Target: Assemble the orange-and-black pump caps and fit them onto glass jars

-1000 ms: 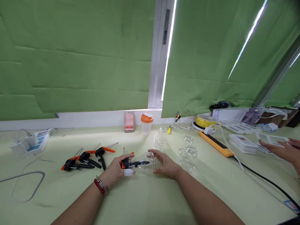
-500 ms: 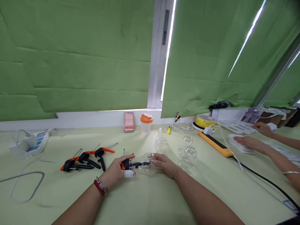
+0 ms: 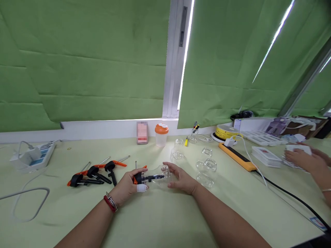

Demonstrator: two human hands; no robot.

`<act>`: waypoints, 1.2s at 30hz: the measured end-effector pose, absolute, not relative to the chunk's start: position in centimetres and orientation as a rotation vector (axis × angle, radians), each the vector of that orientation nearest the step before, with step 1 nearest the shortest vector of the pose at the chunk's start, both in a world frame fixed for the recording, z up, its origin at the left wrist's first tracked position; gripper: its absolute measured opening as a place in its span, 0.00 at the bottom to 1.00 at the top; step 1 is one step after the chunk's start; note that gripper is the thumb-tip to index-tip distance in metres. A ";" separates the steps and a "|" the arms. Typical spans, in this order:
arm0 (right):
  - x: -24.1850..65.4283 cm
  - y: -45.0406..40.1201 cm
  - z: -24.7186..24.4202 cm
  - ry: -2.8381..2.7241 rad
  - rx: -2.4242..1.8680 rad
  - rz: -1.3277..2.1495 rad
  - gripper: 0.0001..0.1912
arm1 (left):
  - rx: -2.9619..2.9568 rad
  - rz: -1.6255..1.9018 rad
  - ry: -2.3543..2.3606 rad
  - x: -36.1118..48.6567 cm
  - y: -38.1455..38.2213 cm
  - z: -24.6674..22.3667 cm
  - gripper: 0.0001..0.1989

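Note:
My left hand (image 3: 128, 185), with white tape on the thumb, grips the orange and black pump head (image 3: 139, 177) at the left end of a clear bottle. The pump's black shaft lies inside the clear bottle (image 3: 161, 182), which is on its side. My right hand (image 3: 180, 179) is curled round the bottle's wide right end, thumb and fingers on its rim. Several similar orange and black pump heads (image 3: 94, 173) with metal spouts lie to the left. Clear bottles (image 3: 207, 174) stand to the right, and another clear bottle (image 3: 177, 150) stands behind my hands.
Behind are an orange-lidded cup (image 3: 161, 136) and a pink box (image 3: 142, 133). An orange power strip (image 3: 238, 157) with cables is at right, a white power strip (image 3: 42, 157) at left. Another person's hands (image 3: 301, 158) hold white cards beside a card stack (image 3: 266, 157).
My right hand has opened wider round the bottle's end, and the bottle now covers more of the shaft. The other person's hands moved from the card stack to the right, with a card.

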State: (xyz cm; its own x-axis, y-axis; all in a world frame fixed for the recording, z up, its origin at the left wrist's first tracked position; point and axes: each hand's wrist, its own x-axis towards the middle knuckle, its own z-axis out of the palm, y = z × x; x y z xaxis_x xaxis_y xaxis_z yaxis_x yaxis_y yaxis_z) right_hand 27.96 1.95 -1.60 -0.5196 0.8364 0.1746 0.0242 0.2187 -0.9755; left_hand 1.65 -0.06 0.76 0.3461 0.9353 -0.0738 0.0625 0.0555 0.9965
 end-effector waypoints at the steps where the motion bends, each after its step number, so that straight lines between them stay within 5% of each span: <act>1: 28.0 2.0 -1.6 -1.765 -0.822 1.365 0.46 | 1.340 0.872 1.006 1.7 -0.1 0.8 0.38; 15: 27.2 1.5 -0.7 -1.690 -0.814 1.477 0.25 | 1.421 0.849 1.018 2.0 -0.2 0.8 0.39; 21: 27.7 1.5 -0.7 -1.735 -0.804 1.463 0.31 | 1.407 0.850 1.017 1.6 0.0 0.4 0.39; 26: 28.2 1.7 -1.2 -1.783 -0.840 1.370 0.51 | 1.385 0.886 1.041 1.4 0.0 0.6 0.37; 36: 27.9 1.7 -1.4 -1.753 -0.903 1.344 0.40 | 1.383 0.867 1.054 1.7 -0.3 1.2 0.39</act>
State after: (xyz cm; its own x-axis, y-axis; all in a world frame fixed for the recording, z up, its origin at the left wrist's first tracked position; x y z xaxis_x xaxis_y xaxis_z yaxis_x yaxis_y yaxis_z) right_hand 27.89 1.71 -1.38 -0.4809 0.8662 0.1353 0.0943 0.2046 -0.9743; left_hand 1.69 -0.31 1.20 0.3271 0.9422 -0.0722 0.1111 0.0375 0.9931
